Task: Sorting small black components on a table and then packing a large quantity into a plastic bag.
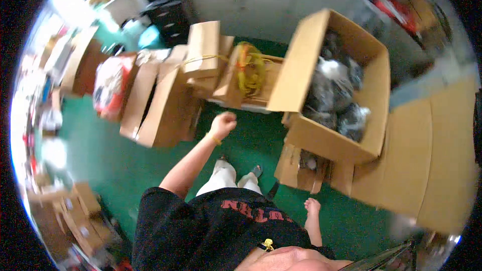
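Observation:
My left hand (222, 125) hangs in front of me over the green floor, its fingers curled in, with nothing seen in them. A yellow band circles that wrist. Nearest to it is an open carton (231, 86) with a coil of yellow cord or strap (251, 73) over it. My right hand (312, 205) is low at my right side, fingers curled, and nothing shows in it. Beyond it stands a small open carton (288, 166) with dark items inside. Above that, a large open carton (374, 98) holds several dark, plastic-wrapped bundles (334, 93). Neither hand touches a box.
A tall closed carton (159, 105) stands at the left, beside a red-and-white bag (111, 85). A smaller brown box (202, 50) is stacked behind. Flattened cardboard (401, 160) spreads at the right. More cartons (80, 216) lie at the lower left on the green floor (95, 153).

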The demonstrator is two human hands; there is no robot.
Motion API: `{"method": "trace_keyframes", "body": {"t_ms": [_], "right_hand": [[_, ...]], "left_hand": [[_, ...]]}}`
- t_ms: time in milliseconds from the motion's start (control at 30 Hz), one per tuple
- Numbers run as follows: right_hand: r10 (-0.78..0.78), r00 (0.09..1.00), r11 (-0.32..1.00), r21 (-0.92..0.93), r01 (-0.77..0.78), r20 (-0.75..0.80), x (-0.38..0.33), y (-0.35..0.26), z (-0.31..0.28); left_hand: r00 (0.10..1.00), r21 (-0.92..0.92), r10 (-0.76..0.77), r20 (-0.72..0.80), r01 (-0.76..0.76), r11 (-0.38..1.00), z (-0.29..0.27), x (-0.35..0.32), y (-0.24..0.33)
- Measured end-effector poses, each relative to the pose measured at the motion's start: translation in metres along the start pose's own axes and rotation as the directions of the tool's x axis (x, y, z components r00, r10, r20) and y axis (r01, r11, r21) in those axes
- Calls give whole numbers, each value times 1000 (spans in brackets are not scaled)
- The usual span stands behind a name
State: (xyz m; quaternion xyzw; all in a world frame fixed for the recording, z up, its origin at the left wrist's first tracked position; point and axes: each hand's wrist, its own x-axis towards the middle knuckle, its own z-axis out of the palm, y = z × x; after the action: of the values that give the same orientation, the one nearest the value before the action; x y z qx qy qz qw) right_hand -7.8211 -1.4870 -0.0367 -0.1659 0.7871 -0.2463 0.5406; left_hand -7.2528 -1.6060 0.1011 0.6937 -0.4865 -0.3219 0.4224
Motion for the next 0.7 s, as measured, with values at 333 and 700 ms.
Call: {"method": "trace_keyframes", "body": {"t_ms": [333,700], "right_hand": [[92,713,627,-596,501,695,-76,-27,276],[29,599,290,-580,761,800,-217,98,483]], "left_hand": [[369,871,-929,25,449,201,-128,-620,-294],[161,-670,-791,-591,447,592,-288,-630,-114]]}}
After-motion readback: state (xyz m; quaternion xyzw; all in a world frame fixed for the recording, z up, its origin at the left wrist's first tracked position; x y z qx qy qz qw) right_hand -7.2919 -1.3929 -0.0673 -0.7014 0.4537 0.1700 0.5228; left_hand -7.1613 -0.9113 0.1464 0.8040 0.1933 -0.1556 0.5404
